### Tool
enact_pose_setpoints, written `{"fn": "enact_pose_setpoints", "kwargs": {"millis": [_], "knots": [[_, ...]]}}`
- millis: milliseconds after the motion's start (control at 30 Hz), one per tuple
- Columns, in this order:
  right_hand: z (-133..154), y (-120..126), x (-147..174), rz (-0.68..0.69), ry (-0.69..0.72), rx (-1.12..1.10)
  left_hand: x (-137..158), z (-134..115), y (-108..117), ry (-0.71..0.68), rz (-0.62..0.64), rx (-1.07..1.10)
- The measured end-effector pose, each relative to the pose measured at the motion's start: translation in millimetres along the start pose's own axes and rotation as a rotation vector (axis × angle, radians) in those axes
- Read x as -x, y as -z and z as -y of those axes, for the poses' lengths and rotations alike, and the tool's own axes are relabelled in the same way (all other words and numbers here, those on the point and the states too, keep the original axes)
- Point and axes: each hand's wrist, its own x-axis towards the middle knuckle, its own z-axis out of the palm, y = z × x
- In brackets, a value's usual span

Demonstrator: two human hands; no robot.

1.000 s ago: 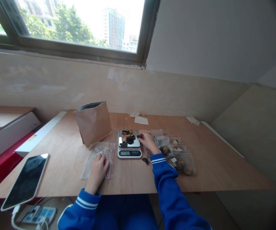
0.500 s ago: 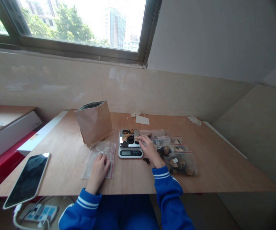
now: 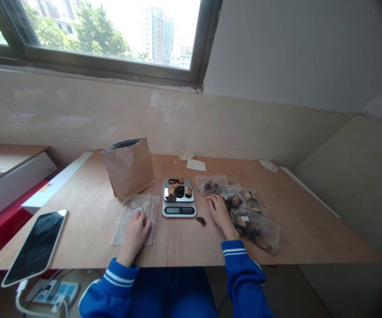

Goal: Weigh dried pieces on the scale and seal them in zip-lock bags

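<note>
On a small digital kitchen scale (image 3: 179,211) lie several dried, dark and tan pieces (image 3: 178,191), which look like mushroom chunks. One dark dried piece (image 3: 201,221) sits on the table just off the scale's lower right corner. My left hand (image 3: 139,229) rests with curled fingers on clear zip bags (image 3: 120,230), and nothing shows in its grip. My right hand (image 3: 220,214) lies right of the scale, fingers stretched out, at the edge of filled zip bags (image 3: 255,225). It holds nothing that I can see.
A brown paper bag (image 3: 129,170) stands upright with its top open, behind the clear bags. A phone (image 3: 36,247) on a cable lies at the left edge, above a power strip (image 3: 53,292). White card (image 3: 196,164) and scraps lie at the back.
My right hand has let go of a tan piece on the scale and drawn back right to the filled bags, some of which have shifted. My left hand has stayed put.
</note>
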Motion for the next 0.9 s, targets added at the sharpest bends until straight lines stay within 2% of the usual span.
{"fn": "enact_pose_setpoints", "kwargs": {"millis": [167, 300, 467, 600, 700, 767, 833, 900], "knots": [[3, 4, -20, 0.03, 0.068, 0.078, -1, 0, 0, -0.005, -0.01, -0.017], [19, -3, -19, 0.037, 0.079, 0.042, -1, 0, 1, 0.001, 0.007, -0.014], [49, -11, 8, -0.05, 0.028, -0.071, -1, -1, 2, 0.012, 0.011, 0.008], [64, -12, 33, -0.187, -0.051, -0.117, 0, -6, 6, 0.014, 0.001, 0.034], [78, -7, 46, -0.282, -0.086, -0.157, 1, -14, 13, -0.003, -0.084, 0.061], [97, -2, 50, -0.24, -0.086, -0.248, 2, -24, 18, -0.027, -0.187, 0.082], [125, 0, 52, -0.089, -0.074, -0.372, 4, -36, 23, -0.072, -0.265, 0.108], [155, 0, 51, 0.069, -0.075, -0.461, 6, -49, 27, -0.154, -0.27, 0.143]]}}
